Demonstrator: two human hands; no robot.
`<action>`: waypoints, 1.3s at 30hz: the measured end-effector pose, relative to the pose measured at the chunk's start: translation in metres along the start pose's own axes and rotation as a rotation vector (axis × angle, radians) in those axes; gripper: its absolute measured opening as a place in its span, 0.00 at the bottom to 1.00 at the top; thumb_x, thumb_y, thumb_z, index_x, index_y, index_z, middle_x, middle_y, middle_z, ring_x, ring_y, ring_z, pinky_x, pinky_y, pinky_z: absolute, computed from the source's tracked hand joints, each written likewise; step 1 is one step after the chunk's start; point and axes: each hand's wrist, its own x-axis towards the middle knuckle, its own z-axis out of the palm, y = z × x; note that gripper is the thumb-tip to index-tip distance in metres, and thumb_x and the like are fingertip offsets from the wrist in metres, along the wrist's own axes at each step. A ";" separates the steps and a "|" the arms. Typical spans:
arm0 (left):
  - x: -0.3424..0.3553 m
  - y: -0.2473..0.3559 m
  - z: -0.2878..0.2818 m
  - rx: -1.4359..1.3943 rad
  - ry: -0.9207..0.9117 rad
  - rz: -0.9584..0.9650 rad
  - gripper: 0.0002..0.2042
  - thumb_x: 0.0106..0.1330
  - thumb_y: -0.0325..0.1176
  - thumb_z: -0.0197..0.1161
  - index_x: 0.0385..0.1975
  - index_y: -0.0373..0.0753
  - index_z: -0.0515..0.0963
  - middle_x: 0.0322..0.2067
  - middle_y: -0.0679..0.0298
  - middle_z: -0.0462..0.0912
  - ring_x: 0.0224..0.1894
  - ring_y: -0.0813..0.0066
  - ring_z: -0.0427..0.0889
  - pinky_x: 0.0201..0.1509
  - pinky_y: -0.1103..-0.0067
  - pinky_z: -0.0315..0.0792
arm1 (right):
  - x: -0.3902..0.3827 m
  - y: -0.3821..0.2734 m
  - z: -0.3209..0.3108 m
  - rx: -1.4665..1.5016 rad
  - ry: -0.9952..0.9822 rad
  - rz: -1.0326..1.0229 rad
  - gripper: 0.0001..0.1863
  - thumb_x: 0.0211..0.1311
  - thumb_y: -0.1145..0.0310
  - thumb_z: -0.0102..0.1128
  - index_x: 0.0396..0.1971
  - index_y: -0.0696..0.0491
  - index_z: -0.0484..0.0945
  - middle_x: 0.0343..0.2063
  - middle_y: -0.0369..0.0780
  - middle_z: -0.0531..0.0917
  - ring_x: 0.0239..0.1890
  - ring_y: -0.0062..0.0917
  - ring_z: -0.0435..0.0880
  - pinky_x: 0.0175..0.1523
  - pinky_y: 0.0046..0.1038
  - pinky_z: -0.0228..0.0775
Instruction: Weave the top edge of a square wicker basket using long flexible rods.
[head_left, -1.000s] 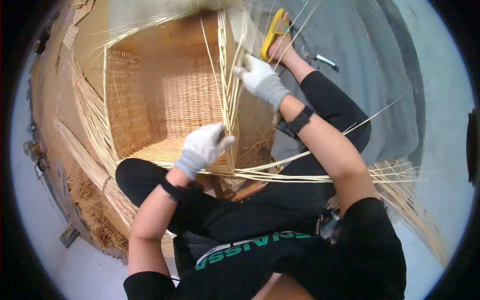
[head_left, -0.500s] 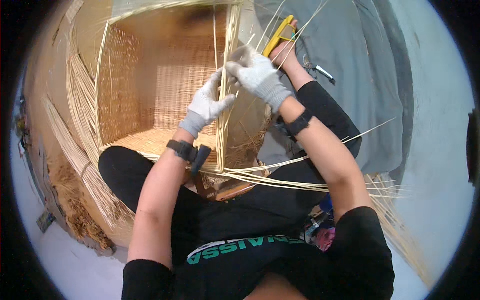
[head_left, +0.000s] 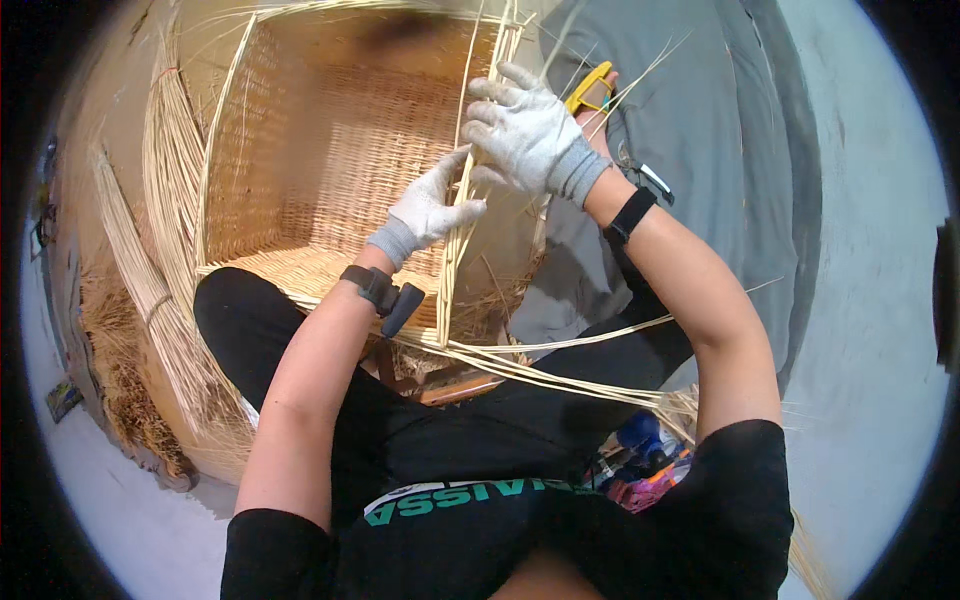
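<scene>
A woven wicker basket lies with its opening toward me, between my knees. Pale willow rods form its right-hand rim. My left hand, in a white glove, grips that rim from the inside, its thumb across the rods. Higher up the same rim rests my right hand, also gloved, with fingers spread over the rods from the outer side. Loose rod ends run from the near corner of the rim across my lap to the right.
Bundles of willow rods lie left of the basket. Beyond my right hand is a yellow-handled tool by my foot. Pruning shears with a white handle lie on the grey cloth. Brown plant scraps cover the far-left floor.
My right hand's fingers have gone from bunched together to spread over the rim. The rim's far end leans further right in view. My left hand keeps its hold.
</scene>
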 end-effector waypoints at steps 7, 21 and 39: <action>-0.001 -0.013 -0.009 0.051 0.012 0.127 0.43 0.57 0.33 0.71 0.72 0.33 0.54 0.66 0.54 0.67 0.67 0.65 0.67 0.72 0.73 0.59 | 0.001 -0.036 -0.013 -0.009 -0.271 0.344 0.22 0.52 0.46 0.66 0.28 0.53 0.82 0.26 0.40 0.83 0.42 0.35 0.84 0.51 0.42 0.71; -0.009 0.049 0.022 0.883 0.306 0.247 0.36 0.61 0.50 0.69 0.66 0.40 0.63 0.62 0.48 0.69 0.60 0.53 0.73 0.63 0.64 0.68 | -0.054 -0.062 0.013 0.097 0.113 0.996 0.15 0.60 0.53 0.63 0.36 0.49 0.79 0.31 0.41 0.81 0.36 0.38 0.83 0.40 0.38 0.75; 0.021 0.029 0.023 0.746 0.302 0.054 0.18 0.70 0.46 0.55 0.45 0.37 0.80 0.42 0.46 0.83 0.47 0.46 0.82 0.52 0.63 0.74 | -0.059 -0.166 0.034 0.400 0.028 1.052 0.07 0.65 0.67 0.54 0.39 0.50 0.79 0.31 0.47 0.84 0.38 0.43 0.84 0.45 0.42 0.76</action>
